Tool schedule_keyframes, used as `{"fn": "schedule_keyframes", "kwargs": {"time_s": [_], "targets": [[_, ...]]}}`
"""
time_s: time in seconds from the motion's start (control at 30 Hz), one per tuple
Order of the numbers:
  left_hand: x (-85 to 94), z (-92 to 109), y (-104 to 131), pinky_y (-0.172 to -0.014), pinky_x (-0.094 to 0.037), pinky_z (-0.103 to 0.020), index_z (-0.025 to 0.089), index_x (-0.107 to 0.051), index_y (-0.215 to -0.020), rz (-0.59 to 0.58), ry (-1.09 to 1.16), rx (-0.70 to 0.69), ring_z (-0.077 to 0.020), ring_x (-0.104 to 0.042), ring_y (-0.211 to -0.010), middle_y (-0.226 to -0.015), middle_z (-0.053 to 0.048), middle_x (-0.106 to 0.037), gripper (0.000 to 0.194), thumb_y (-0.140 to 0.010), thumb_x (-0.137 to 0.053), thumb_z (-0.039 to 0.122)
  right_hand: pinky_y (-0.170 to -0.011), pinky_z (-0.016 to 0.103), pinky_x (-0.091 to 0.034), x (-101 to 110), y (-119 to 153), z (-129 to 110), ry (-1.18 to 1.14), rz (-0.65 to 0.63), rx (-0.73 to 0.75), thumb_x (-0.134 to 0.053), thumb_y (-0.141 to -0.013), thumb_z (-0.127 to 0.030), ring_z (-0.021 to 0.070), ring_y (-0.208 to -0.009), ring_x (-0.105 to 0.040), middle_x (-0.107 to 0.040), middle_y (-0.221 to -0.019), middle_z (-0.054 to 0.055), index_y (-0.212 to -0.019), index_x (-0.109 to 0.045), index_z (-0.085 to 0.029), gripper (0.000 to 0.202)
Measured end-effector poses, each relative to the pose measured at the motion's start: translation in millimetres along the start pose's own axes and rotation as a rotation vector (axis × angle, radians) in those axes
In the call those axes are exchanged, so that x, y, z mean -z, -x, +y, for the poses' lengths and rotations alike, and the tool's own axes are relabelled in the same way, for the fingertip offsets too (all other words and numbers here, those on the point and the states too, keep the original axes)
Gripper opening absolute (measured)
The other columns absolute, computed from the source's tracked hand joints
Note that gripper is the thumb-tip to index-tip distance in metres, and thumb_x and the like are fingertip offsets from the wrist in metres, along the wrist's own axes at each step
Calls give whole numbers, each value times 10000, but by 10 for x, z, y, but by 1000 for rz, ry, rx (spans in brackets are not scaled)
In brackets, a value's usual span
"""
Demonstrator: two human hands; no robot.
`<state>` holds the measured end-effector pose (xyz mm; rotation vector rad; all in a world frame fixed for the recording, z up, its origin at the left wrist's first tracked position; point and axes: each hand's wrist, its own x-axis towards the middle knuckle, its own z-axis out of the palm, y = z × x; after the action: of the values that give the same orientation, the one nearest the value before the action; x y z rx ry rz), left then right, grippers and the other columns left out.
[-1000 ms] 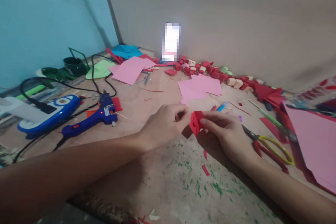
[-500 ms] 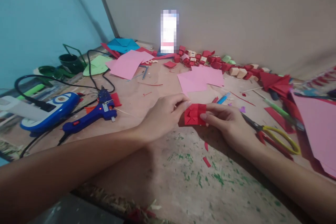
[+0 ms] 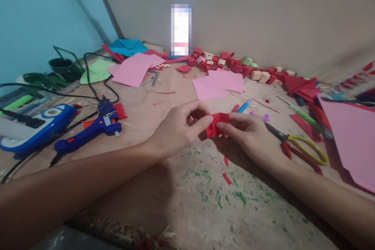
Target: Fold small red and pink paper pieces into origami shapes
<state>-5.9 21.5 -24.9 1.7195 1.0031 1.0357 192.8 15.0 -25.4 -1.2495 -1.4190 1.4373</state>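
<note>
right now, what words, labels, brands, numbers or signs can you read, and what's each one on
No text is legible.
White label on the blue glue gun: too small.
Round emblem on the power strip: blurred.
Phone screen: pixelated.
Red markings on the plastic wrapper: too blurred.

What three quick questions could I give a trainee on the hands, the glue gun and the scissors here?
1. What are the left hand and right hand holding between their fingers?
A) a pink sheet
B) the folded red paper
C) a black cable
2. True or false: the blue glue gun lies on the left-hand side of the table.
3. Fill in: the scissors have one yellow handle and one ____ handle.
Key: 1 B; 2 true; 3 red.
</note>
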Motion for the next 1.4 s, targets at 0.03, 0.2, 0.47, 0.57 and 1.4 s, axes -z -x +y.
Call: {"fn": "schedule_keyframes", "kwargs": {"time_s": [0.03,0.2,0.47,0.57,1.4], "targets": [[-3,5,1,-670,-470,-255,177,-609,-927,6,40,4,-129,-592,-750,-864,-6,-642,89,-931,-639,260,-618,286,-510,2,-2,10,-14,2,-4,-739,-858,-339,175,-698,-670,-769,-838,58,-952,-801,-179,196],[-23,19,-7,-608,-455,-234,189,-523,-1014,-27,178,94,-99,-558,-654,-823,25,-618,261,-852,-722,241,-619,266,-488,-3,26,-32,-43,19,-7,-759,-846,-342,155,-679,-654,-762,-815,49,-922,-791,-172,189],[-14,-10,-38,-602,-446,-227,128,-677,-865,-64,84,102,-104,-572,-663,-767,0,-650,77,-901,-634,180,-670,288,-524,-16,34,-76,-9,29,6,-754,-839,-335,178,-728,-686,-786,-850,49,-927,-802,-188,178],[-15,-32,-43,-633,-484,-226,134,-693,-884,-24,85,79,-109,-606,-688,-797,-1,-680,61,-897,-654,179,-708,289,-537,-7,20,-61,33,81,35,-751,-832,-291,185,-775,-690,-781,-851,41,-883,-810,-189,128],[9,-60,-72,-585,-535,-192,125,-724,-954,23,208,155,-115,-661,-694,-793,-21,-708,127,-835,-699,159,-680,262,-545,43,-1,0,-93,20,11,-781,-852,-219,145,-726,-692,-801,-855,33,-1020,-847,-245,182]]}}
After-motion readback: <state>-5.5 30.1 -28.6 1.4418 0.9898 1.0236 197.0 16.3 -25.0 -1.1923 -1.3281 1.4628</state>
